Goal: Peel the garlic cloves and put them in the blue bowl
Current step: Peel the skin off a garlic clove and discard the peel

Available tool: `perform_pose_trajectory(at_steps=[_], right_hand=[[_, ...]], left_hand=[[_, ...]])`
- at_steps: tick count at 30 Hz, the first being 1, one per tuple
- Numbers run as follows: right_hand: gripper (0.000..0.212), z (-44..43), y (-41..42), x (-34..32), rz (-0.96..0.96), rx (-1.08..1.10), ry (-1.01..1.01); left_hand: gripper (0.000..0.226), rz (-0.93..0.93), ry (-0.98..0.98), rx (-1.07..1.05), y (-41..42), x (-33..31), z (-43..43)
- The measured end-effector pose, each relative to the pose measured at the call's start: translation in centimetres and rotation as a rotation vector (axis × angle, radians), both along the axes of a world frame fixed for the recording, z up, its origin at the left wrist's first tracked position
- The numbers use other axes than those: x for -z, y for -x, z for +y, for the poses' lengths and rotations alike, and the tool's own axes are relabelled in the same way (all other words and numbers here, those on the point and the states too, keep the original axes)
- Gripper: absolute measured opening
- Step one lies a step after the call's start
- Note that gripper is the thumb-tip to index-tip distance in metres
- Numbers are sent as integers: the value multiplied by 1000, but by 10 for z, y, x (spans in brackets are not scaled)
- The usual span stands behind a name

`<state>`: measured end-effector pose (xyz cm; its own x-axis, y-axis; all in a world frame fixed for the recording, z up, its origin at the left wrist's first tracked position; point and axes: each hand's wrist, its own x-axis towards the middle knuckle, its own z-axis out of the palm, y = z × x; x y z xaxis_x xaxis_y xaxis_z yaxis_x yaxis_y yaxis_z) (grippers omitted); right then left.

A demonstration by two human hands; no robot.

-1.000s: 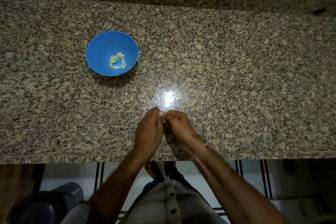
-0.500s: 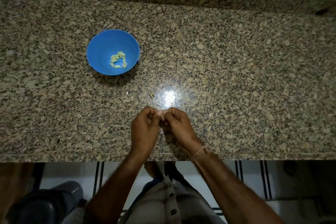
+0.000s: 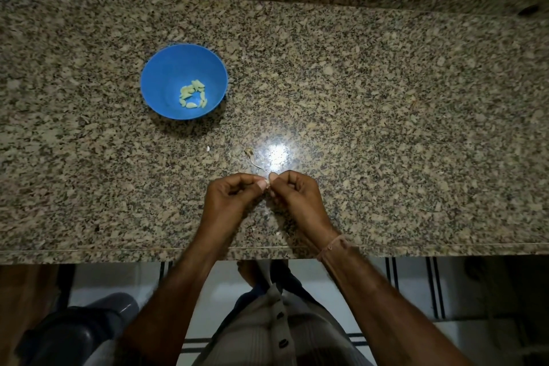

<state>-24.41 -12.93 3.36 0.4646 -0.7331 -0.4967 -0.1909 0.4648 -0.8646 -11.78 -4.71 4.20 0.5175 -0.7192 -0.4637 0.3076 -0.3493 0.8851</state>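
Observation:
A blue bowl (image 3: 166,74) stands on the granite counter at the left, with several peeled pale garlic cloves (image 3: 193,94) lying in its bottom. Near the front edge my left hand (image 3: 230,197) and my right hand (image 3: 297,196) meet fingertip to fingertip. Between them they pinch a small garlic clove (image 3: 269,182), of which only a pale sliver shows; fingers hide the rest. Both hands have their fingers curled.
Scraps of garlic skin (image 3: 251,154) lie on the counter (image 3: 386,128) just beyond my hands, and a tiny white bit (image 3: 208,148) sits to their left. A raised granite ledge runs along the back. Below the front edge are a tiled floor and a dark bin (image 3: 74,333).
My hands have stayed together over the same spot, working the clove; my fingers have shifted slightly around it. The bowl and the scraps have not moved.

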Motion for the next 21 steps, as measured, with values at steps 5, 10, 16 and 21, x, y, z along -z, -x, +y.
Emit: perform_pose_trajectory(at_steps=[5,10,16,21], right_hand=[[34,0,-1,1,-27,43,-23],[28,2,-1,1,-22,22,-13],[23,3,0,7,-42,0,-174],[33,3,-3,12,-64,107,-249]], left_hand=[[10,-47,37,71,-4,-5,1],[13,-117,32,113,-7,0,3],[13,-372,-83,141,1,12,-1],[17,-434,-98,87,4,16,0]])
